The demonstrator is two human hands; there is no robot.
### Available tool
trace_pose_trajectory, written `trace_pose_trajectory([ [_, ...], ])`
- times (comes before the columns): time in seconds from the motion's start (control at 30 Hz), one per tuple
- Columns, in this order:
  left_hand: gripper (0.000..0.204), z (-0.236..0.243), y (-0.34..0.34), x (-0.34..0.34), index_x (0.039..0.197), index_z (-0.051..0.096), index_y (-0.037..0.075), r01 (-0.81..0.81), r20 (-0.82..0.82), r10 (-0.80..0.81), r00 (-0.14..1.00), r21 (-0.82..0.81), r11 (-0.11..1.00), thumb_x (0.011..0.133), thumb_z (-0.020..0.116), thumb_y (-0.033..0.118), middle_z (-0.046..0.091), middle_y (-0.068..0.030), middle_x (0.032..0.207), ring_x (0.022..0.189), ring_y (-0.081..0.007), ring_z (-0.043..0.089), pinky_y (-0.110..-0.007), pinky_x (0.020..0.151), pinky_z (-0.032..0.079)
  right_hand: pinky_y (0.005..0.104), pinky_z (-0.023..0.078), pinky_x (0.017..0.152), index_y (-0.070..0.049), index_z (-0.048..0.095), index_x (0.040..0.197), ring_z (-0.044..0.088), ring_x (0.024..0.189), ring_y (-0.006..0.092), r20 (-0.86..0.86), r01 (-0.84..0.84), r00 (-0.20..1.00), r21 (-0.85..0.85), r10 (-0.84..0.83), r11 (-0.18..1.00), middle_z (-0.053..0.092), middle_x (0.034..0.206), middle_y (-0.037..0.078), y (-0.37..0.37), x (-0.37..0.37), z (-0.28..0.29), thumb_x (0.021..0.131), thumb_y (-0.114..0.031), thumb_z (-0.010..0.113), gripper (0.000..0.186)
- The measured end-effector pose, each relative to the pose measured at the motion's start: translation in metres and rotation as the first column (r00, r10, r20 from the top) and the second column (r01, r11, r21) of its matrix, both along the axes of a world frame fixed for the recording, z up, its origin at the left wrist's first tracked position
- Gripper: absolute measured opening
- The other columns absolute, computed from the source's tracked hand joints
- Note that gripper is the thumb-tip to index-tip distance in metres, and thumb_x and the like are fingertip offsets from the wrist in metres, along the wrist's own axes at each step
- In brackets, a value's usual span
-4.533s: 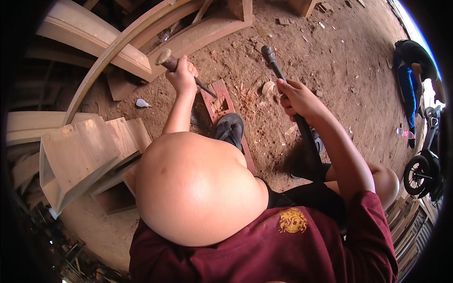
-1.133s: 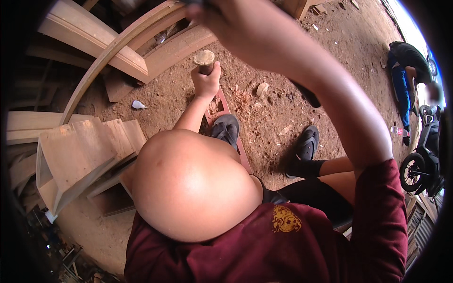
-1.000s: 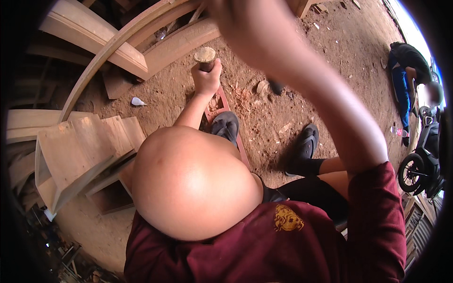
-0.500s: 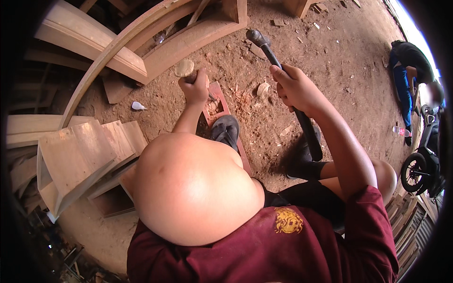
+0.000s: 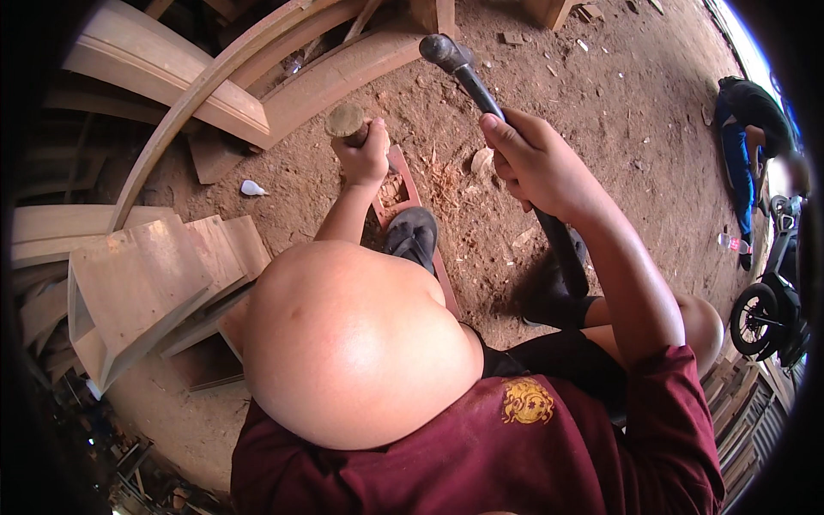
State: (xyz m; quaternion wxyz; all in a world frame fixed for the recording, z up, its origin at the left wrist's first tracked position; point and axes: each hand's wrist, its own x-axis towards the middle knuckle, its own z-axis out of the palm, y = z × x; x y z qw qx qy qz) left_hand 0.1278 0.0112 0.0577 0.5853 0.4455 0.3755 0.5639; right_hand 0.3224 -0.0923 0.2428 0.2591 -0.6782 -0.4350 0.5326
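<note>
Nearest, along the lower edge, is a maroon cloth shirt (image 5: 592,446) with a yellow printed emblem. Right of centre, the right hand (image 5: 542,165) has its grip clenched round the long black handle of a dark, round-headed hammer (image 5: 477,91), whose head is raised toward the upper middle. Left of it, the left hand (image 5: 364,156) grasps a brown wooden-handled tool (image 5: 347,123), its pale, round, flat end facing up; whether its lower tip touches anything cannot be told. Just below that hand, near the centre, a narrow reddish wooden piece (image 5: 407,177) lies on the brown dirt floor (image 5: 635,163), a recess showing in it. A black thong sandal (image 5: 412,233) rests across the piece, and reddish wood shavings (image 5: 441,182) lie beside it. At left stands a pale wooden box-shaped piece (image 5: 142,266); a curved wooden strip (image 5: 161,144) arches above. At far right, another person (image 5: 757,105) bends near a black motorbike (image 5: 777,296).
</note>
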Motion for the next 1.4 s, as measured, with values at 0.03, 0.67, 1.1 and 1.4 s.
trace_pose_trajectory([
  [0.03, 0.029, 0.000, -0.001, 0.002, 0.061, 0.040, 0.008, -0.018, 0.000, 0.018, 1.000, 0.001, 1.000, 0.086, 0.053, 0.001, 0.044, -0.0007, 0.051, 0.041, -0.0094, 0.041, -0.028, 0.042, 0.036, 0.0284, 0.042, 0.044, -0.002, 0.052, 0.091, 0.047, 0.050, 0.0090, 0.006, 0.004, 1.000, 0.008, -0.005, 1.000, 0.048, 0.063, -0.001, 0.000, -0.001, 0.002, 0.102, -0.042, 0.044, 0.041],
  [0.67, 0.033, -0.020, 0.009, 0.001, 0.059, 0.048, 0.008, -0.077, -0.185, 0.087, 0.979, 0.057, 0.995, 0.090, 0.058, 0.005, 0.047, 0.0050, 0.054, 0.043, -0.0036, 0.040, -0.024, 0.039, 0.028, 0.0257, 0.035, 0.044, -0.004, 0.054, 0.085, 0.044, 0.048, 0.0077, 0.285, -0.218, 0.958, 0.805, -0.037, 0.553, 0.048, 0.060, -0.001, 0.031, -0.027, 0.110, 0.101, -0.042, 0.047, 0.042],
  [1.1, 0.020, -0.023, 0.002, 0.012, 0.067, 0.059, 0.005, -0.026, -0.306, 0.060, 0.950, 0.111, 0.993, 0.085, 0.066, 0.012, 0.057, 0.0035, 0.058, 0.052, -0.0063, 0.054, -0.027, 0.050, 0.041, 0.0443, 0.052, 0.060, 0.002, 0.061, 0.097, 0.066, 0.066, 0.0352, 0.620, -0.486, 0.769, 0.413, 0.153, 0.770, 0.065, 0.073, 0.020, 0.058, -0.032, 0.041, 0.098, -0.034, 0.053, 0.036],
  [1.4, 0.020, -0.021, 0.005, 0.020, 0.068, 0.059, 0.004, -0.022, -0.262, 0.040, 0.964, 0.071, 0.997, 0.085, 0.066, 0.012, 0.055, 0.0035, 0.056, 0.051, -0.0064, 0.052, -0.026, 0.048, 0.040, 0.0427, 0.054, 0.071, 0.007, 0.056, 0.105, 0.066, 0.094, 0.0348, 0.598, -0.446, 0.719, 0.008, 0.353, 0.895, 0.065, 0.093, 0.026, 0.049, -0.043, -0.026, 0.097, -0.030, 0.053, 0.037],
])
